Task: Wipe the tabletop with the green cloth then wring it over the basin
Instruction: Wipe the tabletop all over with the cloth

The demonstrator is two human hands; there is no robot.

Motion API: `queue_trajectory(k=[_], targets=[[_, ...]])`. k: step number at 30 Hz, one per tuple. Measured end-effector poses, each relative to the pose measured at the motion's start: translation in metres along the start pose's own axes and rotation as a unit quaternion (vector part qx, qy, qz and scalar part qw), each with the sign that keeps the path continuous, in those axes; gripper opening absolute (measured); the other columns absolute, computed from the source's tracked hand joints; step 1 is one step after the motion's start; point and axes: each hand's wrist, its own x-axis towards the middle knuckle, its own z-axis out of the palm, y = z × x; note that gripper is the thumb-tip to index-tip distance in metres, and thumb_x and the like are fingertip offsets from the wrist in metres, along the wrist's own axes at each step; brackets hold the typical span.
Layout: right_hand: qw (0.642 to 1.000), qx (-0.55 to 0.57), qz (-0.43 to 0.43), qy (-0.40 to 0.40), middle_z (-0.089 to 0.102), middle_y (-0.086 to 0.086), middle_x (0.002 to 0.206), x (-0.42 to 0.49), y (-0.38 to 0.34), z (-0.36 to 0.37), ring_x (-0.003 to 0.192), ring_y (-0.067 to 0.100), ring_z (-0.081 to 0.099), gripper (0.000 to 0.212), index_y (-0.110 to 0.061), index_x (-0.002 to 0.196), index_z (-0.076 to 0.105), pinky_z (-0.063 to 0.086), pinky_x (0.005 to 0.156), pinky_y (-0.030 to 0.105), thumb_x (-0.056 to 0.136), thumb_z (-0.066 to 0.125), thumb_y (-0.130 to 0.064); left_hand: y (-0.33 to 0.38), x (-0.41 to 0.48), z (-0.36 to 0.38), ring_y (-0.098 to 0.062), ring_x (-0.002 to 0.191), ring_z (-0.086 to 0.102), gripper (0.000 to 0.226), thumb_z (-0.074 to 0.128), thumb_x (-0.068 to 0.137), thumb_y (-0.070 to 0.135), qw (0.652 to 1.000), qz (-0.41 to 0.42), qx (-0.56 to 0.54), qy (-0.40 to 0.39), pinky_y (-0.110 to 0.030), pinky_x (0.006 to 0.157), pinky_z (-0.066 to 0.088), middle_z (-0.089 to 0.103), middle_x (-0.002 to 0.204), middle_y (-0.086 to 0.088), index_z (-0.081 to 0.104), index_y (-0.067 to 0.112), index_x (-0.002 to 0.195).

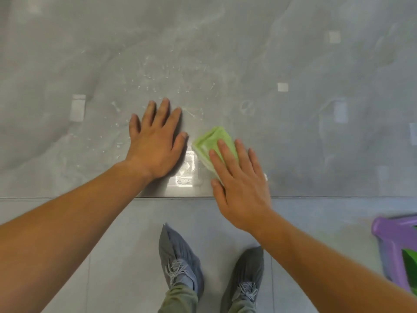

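A folded green cloth (211, 141) lies on the glossy grey tabletop (225, 53) near its front edge. My right hand (239, 184) presses flat on the cloth with straight fingers, covering its near half. My left hand (155, 138) rests flat on the tabletop just left of the cloth, fingers spread. Water droplets and smears (171, 86) dot the surface beyond both hands. A purple basin (392, 247) stands on the floor at the lower right, cut off by the frame edge, with something green inside.
The table's front edge (90, 197) runs straight across the view below my hands. Under it is a grey tiled floor with my two feet (180, 258) in grey shoe covers. Bright rectangular light reflections show on the tabletop.
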Motion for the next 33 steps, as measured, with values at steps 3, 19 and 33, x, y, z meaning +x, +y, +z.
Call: queue_trajectory(k=[3, 19, 33], targets=[[1.000, -0.009, -0.016, 0.002, 0.017, -0.003, 0.167, 0.003, 0.022, -0.002, 0.155, 0.031, 0.009, 0.057, -0.027, 0.157, 0.026, 0.012, 0.124, 0.054, 0.102, 0.035, -0.037, -0.008, -0.003, -0.007, -0.023, 0.152, 0.004, 0.064, 0.019, 0.098, 0.049, 0.999, 0.019, -0.036, 0.011, -0.054, 0.119, 0.006, 0.010, 0.166, -0.001, 0.015, 0.024, 0.156], [0.989, -0.032, 0.144, 0.020, 0.017, 0.004, 0.167, 0.147, 0.015, -0.021, 0.152, 0.042, 0.014, 0.061, -0.024, 0.158, 0.025, 0.008, 0.122, 0.057, 0.100, 0.028, -0.045, -0.072, 0.028, -0.028, -0.034, 0.152, -0.005, 0.059, 0.029, 0.100, 0.047, 0.999, 0.027, -0.044, 0.017, -0.051, 0.121, -0.001, 0.004, 0.166, -0.008, 0.018, 0.027, 0.155], [0.984, -0.039, 0.169, 0.036, 0.016, 0.006, 0.167, 0.203, 0.070, -0.046, 0.152, 0.039, 0.015, 0.063, -0.021, 0.158, 0.021, 0.009, 0.122, 0.057, 0.101, 0.019, -0.048, -0.081, 0.056, -0.053, -0.029, 0.152, -0.004, 0.055, 0.031, 0.099, 0.047, 0.999, 0.051, -0.009, 0.002, -0.055, 0.120, -0.005, 0.006, 0.166, -0.010, 0.025, 0.026, 0.150]])
